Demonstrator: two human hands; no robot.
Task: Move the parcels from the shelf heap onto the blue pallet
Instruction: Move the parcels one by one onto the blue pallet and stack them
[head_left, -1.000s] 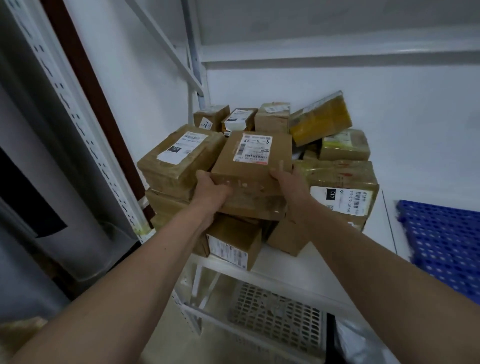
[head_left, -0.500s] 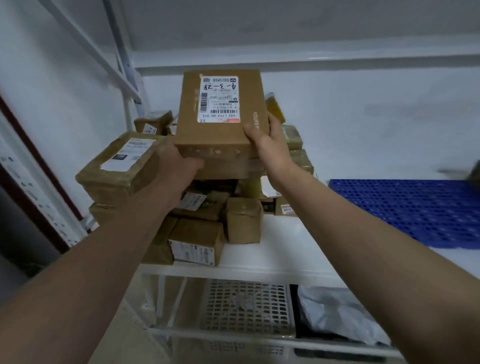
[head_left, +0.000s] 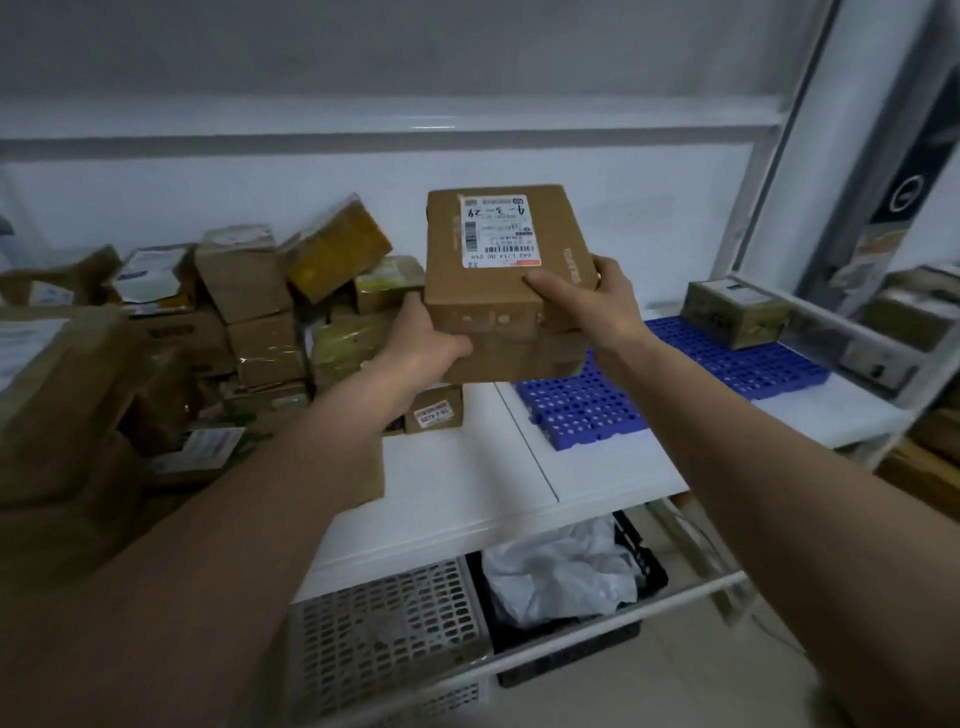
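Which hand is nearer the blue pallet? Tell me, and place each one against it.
Right. The right hand grips the held parcel just above the blue pallet's near-left part; the left hand grips its other side, left of the pallet, by the heap.

in front of me a plain pale wall (head_left: 467, 62) carries a white horizontal rail (head_left: 363, 117). a white metal shelf board (head_left: 467, 483) spans the rack, with a white upright post (head_left: 810, 130) at my right. below sit a grey perforated plastic crate (head_left: 384, 634), a black crate (head_left: 644, 566) holding crumpled white plastic (head_left: 561, 571), and a pale floor (head_left: 701, 686).
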